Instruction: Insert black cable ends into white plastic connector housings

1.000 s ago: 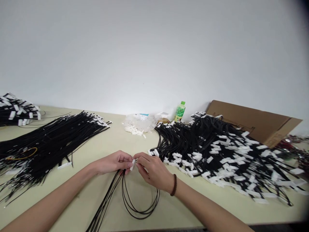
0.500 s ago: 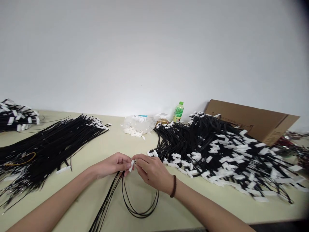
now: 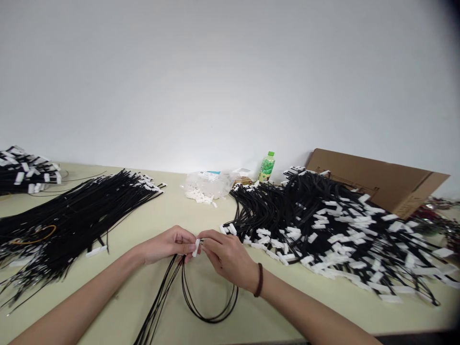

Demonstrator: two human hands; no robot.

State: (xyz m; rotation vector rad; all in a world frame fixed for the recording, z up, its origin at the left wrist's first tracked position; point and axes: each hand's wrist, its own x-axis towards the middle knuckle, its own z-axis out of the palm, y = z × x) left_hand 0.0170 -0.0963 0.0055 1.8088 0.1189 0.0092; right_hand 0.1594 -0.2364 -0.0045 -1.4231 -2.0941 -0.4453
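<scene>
Just above the table's near part, my left hand (image 3: 176, 243) is closed, pinching a small white plastic connector (image 3: 196, 247) between thumb and fingers. Facing it, my right hand (image 3: 225, 254) is closed too, its fingertips pressed together against the connector's right side around a thin black wire whose end is hidden. Thin black wires (image 3: 160, 297) hang from under my left hand toward the table's front edge. Several of them bend into a loop (image 3: 212, 320) that runs below both hands. A brown band circles my right wrist.
On the right spreads a big heap of black wires with white connectors (image 3: 338, 230). Bundled black wires (image 3: 82, 211) lie left. At the back are a clear bag of white connectors (image 3: 206, 186), a green-capped bottle (image 3: 267, 166) and a cardboard sheet (image 3: 373, 177).
Both hands stay at nearly the same spot with the connector between them. The wire loop has shifted very slightly. The whole view has moved a touch.
</scene>
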